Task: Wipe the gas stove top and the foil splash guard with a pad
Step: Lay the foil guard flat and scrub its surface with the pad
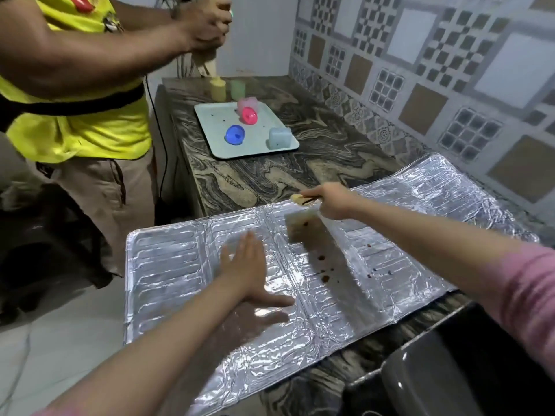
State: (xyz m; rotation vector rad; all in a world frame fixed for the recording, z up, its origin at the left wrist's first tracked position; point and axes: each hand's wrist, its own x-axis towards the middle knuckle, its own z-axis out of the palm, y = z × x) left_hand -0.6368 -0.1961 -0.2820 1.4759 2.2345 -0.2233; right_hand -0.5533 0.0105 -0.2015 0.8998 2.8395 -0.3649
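Observation:
The foil splash guard [186,265] lies flat across the marbled counter, partly overhanging its front edge. Brown spots [324,276] dot its middle fold. My left hand [247,267] rests flat on the foil, fingers spread, holding nothing. My right hand [332,202] is at the guard's far edge, closed on a pale pad [300,228] with a yellowish end; the pad carries brown stains and touches the foil. A dark part of the gas stove [468,364] shows at the bottom right, mostly cut off.
Another person in a yellow shirt [75,124] stands at the left, hands raised over cups [218,90] at the counter's far end. A pale tray [216,142] holds several coloured cups. A tiled wall [420,70] runs along the right.

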